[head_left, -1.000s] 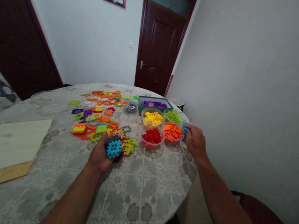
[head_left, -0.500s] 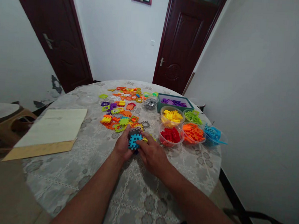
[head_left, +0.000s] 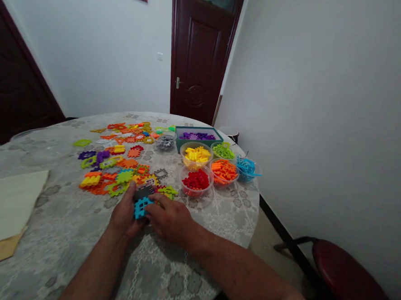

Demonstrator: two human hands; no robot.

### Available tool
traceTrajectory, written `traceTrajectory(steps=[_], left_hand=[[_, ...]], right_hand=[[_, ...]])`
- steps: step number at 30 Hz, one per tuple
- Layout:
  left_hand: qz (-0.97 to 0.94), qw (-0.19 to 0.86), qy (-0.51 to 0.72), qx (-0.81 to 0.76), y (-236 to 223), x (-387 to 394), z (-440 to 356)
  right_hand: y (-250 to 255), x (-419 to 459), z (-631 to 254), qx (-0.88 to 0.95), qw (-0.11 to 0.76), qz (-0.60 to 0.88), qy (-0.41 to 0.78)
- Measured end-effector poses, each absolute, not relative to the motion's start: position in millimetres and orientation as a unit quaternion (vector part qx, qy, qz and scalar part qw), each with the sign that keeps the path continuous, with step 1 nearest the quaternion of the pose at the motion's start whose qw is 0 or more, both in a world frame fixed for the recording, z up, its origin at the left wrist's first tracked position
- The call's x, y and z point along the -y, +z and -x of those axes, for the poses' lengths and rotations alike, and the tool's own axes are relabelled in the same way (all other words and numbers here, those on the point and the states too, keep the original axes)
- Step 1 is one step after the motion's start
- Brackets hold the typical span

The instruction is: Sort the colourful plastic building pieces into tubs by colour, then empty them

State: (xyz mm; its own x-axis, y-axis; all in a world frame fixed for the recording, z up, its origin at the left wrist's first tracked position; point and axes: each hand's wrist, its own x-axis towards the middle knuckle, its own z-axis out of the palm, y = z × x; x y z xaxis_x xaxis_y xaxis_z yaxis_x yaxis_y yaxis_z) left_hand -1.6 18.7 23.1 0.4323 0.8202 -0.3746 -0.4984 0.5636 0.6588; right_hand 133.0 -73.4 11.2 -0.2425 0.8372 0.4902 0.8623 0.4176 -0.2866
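Between my hands is a small group of toothed plastic building pieces: a blue window piece [head_left: 141, 208] with a dark grey piece [head_left: 144, 192] along its far edge. My left hand [head_left: 124, 213] grips the pieces from the left, thumb along the side. On the other side my right hand [head_left: 169, 215] has its fingers closed on the blue piece's right edge; its fingertips partly cover it. Just beyond my hands lie loose plates, among them a lime green piece [head_left: 168, 192] and a grey frame piece [head_left: 160, 173].
Clear bowls of red pieces [head_left: 196, 180], yellow pieces [head_left: 196, 155], orange pieces [head_left: 224, 171], green pieces [head_left: 222, 150], blue pieces [head_left: 246, 166] and grey pieces [head_left: 165, 142] stand at the right. Behind them is a green-rimmed box [head_left: 201, 143]. A paper sheet [head_left: 10, 201] lies left.
The view has turned to the right, so the table and its contents appear shifted left. Both hands still hold the blue and dark grey pieces in much the same grip.
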Motion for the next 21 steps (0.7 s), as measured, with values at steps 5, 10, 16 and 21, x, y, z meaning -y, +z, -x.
traceTrajectory(steps=[5, 10, 16, 21], left_hand=[[-0.223, 0.832, 0.384, -0.333, 26, -17, 1], [-0.197, 0.832, 0.388, -0.343, 25, -18, 0], [-0.225, 0.834, 0.372, -0.340, 26, -19, 4], [-0.231, 0.814, 0.373, -0.380, 31, -21, 9]], right_hand=[[5, 62, -137, 0.777, 0.348, 0.524, -0.021], [6, 56, -137, 0.778, 0.341, 0.527, -0.039], [15, 58, -141, 0.723, 0.438, 0.533, -0.040], [52, 87, -188, 0.628, 0.527, 0.565, -0.089]])
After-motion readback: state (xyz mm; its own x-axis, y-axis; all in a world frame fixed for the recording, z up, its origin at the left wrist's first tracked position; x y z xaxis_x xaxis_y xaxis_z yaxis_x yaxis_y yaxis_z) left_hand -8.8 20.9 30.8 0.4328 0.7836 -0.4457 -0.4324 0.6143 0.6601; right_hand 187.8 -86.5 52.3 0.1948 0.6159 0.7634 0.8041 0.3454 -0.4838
